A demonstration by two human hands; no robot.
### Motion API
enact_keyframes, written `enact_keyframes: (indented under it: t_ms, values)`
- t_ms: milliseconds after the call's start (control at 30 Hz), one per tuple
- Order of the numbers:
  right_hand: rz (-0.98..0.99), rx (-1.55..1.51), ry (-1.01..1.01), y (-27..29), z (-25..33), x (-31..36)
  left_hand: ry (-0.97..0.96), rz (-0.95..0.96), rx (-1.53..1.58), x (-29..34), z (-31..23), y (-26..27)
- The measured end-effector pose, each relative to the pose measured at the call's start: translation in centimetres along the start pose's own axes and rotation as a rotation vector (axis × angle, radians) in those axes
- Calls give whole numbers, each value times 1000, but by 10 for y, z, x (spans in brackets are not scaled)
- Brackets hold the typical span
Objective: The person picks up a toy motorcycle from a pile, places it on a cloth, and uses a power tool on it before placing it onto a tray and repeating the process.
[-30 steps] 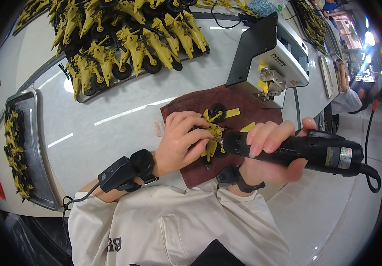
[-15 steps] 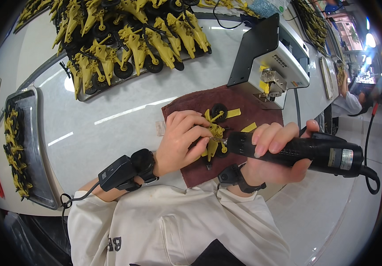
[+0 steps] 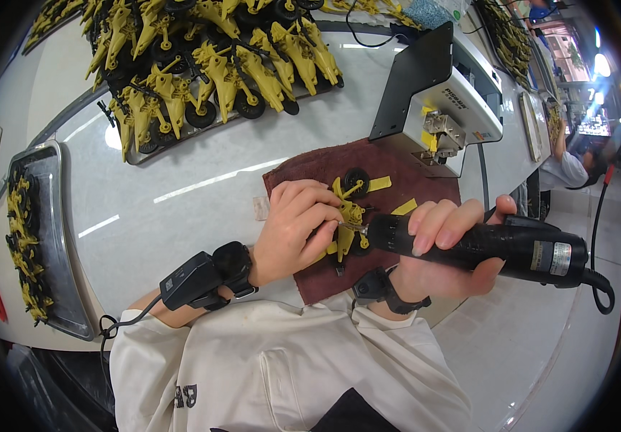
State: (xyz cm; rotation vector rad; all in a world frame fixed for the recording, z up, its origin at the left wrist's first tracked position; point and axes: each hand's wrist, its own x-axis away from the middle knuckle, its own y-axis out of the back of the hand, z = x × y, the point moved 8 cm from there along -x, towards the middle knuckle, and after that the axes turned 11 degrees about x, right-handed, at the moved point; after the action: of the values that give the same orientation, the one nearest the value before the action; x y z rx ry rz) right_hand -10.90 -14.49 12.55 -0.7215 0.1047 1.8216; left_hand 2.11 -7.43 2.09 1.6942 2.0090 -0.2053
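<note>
While the glossy white tabletop carries a dark-red fabric mat near its front edge, the black cylindrical electric screwdriver extends past the mat's right edge, clamped in the right hand. The left hand is closed on the yellow-and-black wheeled plastic assembly, centred on the mat. The slim metal bit meets the assembly.

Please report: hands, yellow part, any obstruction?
Left hand at yellow part; right hand gripping black power screwdriver, bit over part. Part on maroon cloth. Left fingertips obscure bit's tip.
</note>
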Motion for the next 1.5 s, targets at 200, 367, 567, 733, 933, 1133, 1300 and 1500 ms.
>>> enact_keyframes:
  t_ms: [200, 367, 567, 733, 933, 1133, 1300, 1500]
  values:
    - [10, -7, -10, 0, -1, 0, -7, 13, -21, 0, -1, 0]
    - [19, 23, -23, -2, -2, 0, -20, 19, -27, 1, -2, 0]
    - [6, 29, -23, -1, -2, 0, -26, 20, -26, 0, -3, 0]
    - [-22, 49, -25, -1, -3, 0, -46, 26, -21, -1, -5, -1]
    - [2, 49, -21, -5, -2, 0, -53, 3, -11, 2, -5, 1]
    - [-44, 25, -33, -1, -4, 1, -62, 2, -5, 2, -5, 2]
    - [-17, 59, -3, -1, -1, 1, -52, 52, 42, -1, -6, -4]
    - [11, 189, 63, -9, 4, -5, 59, -43, 105, -1, -2, 3]
